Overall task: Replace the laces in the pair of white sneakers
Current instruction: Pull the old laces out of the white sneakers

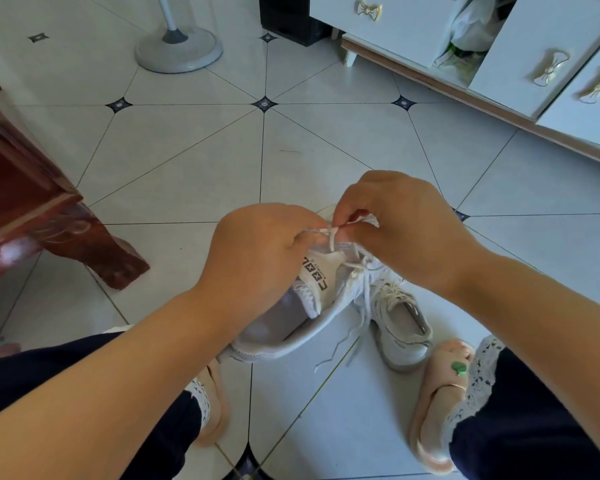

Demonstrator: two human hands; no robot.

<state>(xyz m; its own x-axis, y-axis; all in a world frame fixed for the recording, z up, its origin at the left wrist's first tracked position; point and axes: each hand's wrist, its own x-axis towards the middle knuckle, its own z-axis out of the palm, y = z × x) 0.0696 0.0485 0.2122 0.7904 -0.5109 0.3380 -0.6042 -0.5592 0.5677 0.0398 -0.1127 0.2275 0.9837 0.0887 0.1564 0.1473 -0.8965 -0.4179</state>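
A white knit sneaker is held up above my lap, heel toward me, its labelled tongue showing. My left hand grips the shoe's front and pinches a white lace near the top of the tongue. My right hand pinches the same lace from the other side, fingers curled. Loose lace ends dangle below the shoe. The second white sneaker, laced, lies on the floor tiles below my right wrist.
My feet wear pink slippers on the tiled floor. A dark red wooden table leg stands at the left. A fan base is at the far back, and a white cabinet with gold handles at the right.
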